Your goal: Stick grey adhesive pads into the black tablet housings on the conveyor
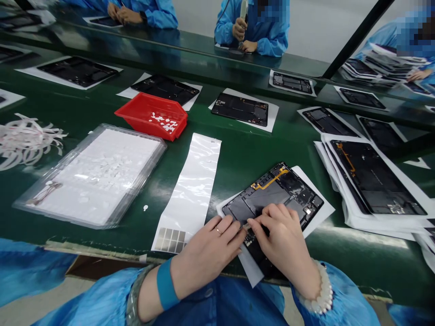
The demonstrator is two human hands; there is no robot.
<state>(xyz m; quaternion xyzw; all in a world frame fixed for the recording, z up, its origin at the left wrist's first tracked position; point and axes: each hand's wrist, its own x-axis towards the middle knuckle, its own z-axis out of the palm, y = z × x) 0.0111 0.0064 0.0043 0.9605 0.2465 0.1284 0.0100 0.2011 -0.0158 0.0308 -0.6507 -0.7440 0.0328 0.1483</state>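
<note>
Below the middle of the green table lies a black tablet housing (268, 199) with an orange flex cable (272, 179), tilted on a white sheet (250, 268). My left hand (212, 246) rests at its lower left edge, fingers bent together. My right hand (282, 235) lies over its lower part, thumb and index finger pinched near my left fingertips. Between the fingertips is something small and pale that I cannot make out. To the left is a white liner strip (195, 181) with silvery grey square stickers (170, 240) at its near end.
A clear tray (105, 174) with white bits and a red bin (152, 113) stand left. Peeled strips (29, 138) lie far left. Stacked housings (377, 176) are at the right; more housings (241, 108) lie behind. People in blue sit across the table.
</note>
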